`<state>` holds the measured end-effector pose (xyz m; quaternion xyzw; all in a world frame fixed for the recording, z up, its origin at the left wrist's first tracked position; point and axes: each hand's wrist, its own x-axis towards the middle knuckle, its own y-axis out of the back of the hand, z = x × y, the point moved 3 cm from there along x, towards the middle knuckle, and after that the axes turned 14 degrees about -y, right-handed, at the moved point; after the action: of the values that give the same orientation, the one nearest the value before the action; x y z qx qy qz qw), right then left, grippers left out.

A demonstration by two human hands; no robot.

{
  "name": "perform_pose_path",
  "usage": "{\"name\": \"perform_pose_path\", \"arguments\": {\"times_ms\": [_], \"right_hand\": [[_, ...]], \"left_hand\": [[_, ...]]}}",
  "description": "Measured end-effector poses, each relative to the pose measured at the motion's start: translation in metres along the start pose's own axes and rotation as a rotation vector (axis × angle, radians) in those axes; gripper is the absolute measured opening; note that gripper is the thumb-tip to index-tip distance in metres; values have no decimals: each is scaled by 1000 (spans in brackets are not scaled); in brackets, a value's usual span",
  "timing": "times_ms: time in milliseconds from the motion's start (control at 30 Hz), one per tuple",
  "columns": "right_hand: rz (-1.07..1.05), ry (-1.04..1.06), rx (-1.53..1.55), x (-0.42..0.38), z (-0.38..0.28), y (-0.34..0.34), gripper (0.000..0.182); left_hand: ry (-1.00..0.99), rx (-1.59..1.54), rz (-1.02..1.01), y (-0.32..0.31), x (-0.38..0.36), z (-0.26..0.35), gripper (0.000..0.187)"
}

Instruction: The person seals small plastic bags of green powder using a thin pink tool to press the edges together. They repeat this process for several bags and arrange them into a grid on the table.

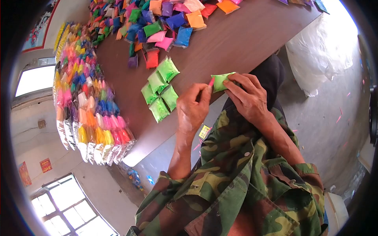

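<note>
At the front edge of the table, my right hand grips a small bright green packet in clear film between thumb and fingers. My left hand is closed beside the packet's left end. A thin pink strip sticks up from its thumb and finger, against the packet's corner; its exact kind is too small to tell. Left of this hand, several similar green packets lie grouped flat on the brown table.
A heap of packets in many colours covers the far side of the table. Bundled colourful bags line its left edge. A large clear plastic bag stands right of the table. Pink scraps lie on the floor.
</note>
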<state>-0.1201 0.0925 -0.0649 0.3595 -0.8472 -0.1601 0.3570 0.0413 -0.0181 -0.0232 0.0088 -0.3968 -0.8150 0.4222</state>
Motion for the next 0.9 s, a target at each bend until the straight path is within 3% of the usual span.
{"name": "perform_pose_path", "arguments": {"times_ms": [67, 367, 467, 600, 900], "right_hand": [[0, 14, 0, 0, 2, -1, 41], [0, 6, 12, -1, -1, -1, 36], [8, -7, 14, -2, -2, 2, 35], [27, -14, 10, -2, 0, -1, 36], [6, -3, 19, -1, 1, -1, 37]], "left_hand": [[-162, 36, 28, -9, -6, 0, 12], [-225, 342, -38, -8, 26, -18, 11], [-130, 183, -51, 1, 23, 3, 10], [-190, 160, -35, -6, 4, 17, 9], [-272, 429, -84, -11, 28, -1, 11]]}}
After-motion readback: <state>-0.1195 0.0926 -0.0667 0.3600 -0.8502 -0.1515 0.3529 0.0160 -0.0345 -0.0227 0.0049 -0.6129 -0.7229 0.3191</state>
